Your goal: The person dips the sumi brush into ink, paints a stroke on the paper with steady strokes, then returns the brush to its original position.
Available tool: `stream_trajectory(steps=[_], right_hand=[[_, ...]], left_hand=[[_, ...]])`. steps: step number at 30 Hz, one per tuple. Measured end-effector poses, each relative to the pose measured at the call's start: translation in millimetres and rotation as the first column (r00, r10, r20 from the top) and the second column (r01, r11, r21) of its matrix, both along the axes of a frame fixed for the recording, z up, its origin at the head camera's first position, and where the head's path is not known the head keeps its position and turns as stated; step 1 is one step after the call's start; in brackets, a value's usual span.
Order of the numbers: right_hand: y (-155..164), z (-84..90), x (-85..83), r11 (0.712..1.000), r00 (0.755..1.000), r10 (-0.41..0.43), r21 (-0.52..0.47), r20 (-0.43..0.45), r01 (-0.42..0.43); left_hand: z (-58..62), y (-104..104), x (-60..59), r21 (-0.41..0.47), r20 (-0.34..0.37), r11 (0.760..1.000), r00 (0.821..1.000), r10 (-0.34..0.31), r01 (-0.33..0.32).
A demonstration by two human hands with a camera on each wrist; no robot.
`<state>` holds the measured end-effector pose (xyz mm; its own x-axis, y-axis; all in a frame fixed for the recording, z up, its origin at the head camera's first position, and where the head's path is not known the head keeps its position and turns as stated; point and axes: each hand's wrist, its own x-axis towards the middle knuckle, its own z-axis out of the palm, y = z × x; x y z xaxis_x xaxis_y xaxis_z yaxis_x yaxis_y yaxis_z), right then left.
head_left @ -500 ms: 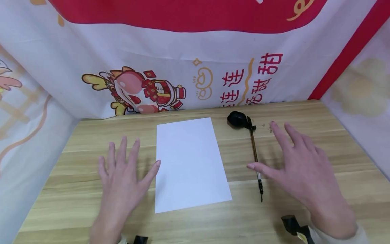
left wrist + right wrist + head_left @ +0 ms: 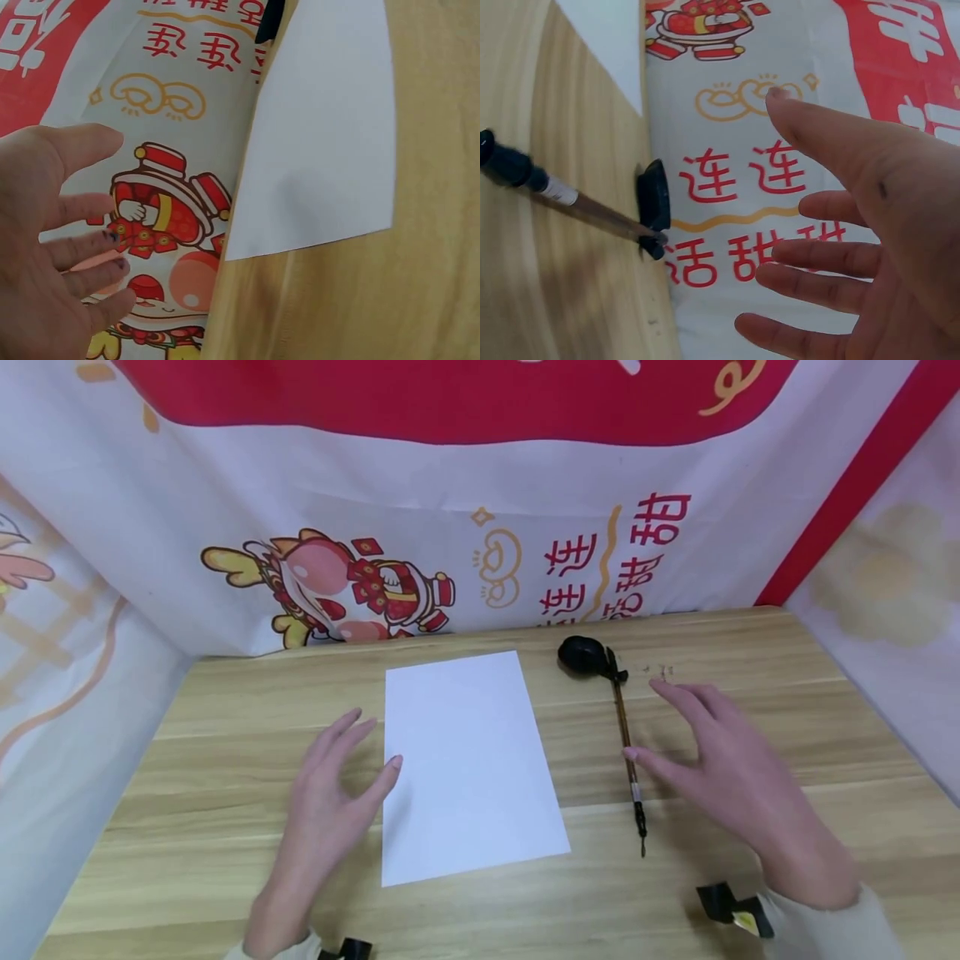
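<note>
A blank white sheet of paper (image 2: 468, 768) lies on the wooden table. My left hand (image 2: 330, 810) hovers at its left edge, fingers relaxed, thumb tip over the paper; nothing is in it. To the right of the sheet, a writing brush (image 2: 624, 727) with a brown handle leans on a small black rounded dish (image 2: 582, 656), its dark tip pointing toward me. My right hand (image 2: 727, 777) hovers beside the brush with loose, spread fingers and holds nothing. Its thumb overlaps the handle in the head view, but in the right wrist view the hand (image 2: 885, 232) is apart from the brush.
A white cloth (image 2: 360, 477) with red lettering and a cartoon figure (image 2: 345, 585) hangs behind the table. Cloth also borders both sides. A few small dark marks (image 2: 660, 672) spot the wood right of the dish. Black straps (image 2: 735, 910) sit at the wrists.
My left hand has turned thumb-up and shifted a little right, its fingers coming together from a wide spread. My right hand has also rolled, its fingers less spread. Paper and brush stay put.
</note>
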<state>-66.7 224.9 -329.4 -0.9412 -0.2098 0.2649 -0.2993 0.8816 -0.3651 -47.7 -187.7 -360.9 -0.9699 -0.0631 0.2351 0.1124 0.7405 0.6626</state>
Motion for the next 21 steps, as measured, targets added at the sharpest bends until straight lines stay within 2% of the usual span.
stream_trajectory(steps=[4,8,11,15,21], right_hand=[[2.5,-7.2,-3.1,1.000,0.999,0.030,-0.007,-0.045,-0.030],[3.7,-9.6,-4.0,0.999,0.997,0.040,-0.008,-0.062,-0.041],[4.6,-11.4,-4.7,0.997,0.995,0.065,-0.032,-0.075,-0.068],[5.4,-14.6,-6.5,0.989,0.994,0.104,-0.101,-0.041,-0.107],[6.7,-24.3,-12.1,0.964,0.989,0.147,-0.225,0.024,-0.138]], left_hand=[[-6.8,-1.8,-1.5,0.007,0.009,0.999,0.999,-0.048,0.047],[-11.1,-4.0,-3.0,0.013,0.070,0.995,0.993,-0.095,0.095],[-14.0,-5.5,-3.7,0.065,0.134,0.991,0.983,-0.123,0.115],[-18.4,-7.6,-4.6,0.136,0.204,0.984,0.969,-0.138,0.112],[-29.7,-9.9,-7.8,0.135,0.245,0.984,0.958,-0.147,0.116]])
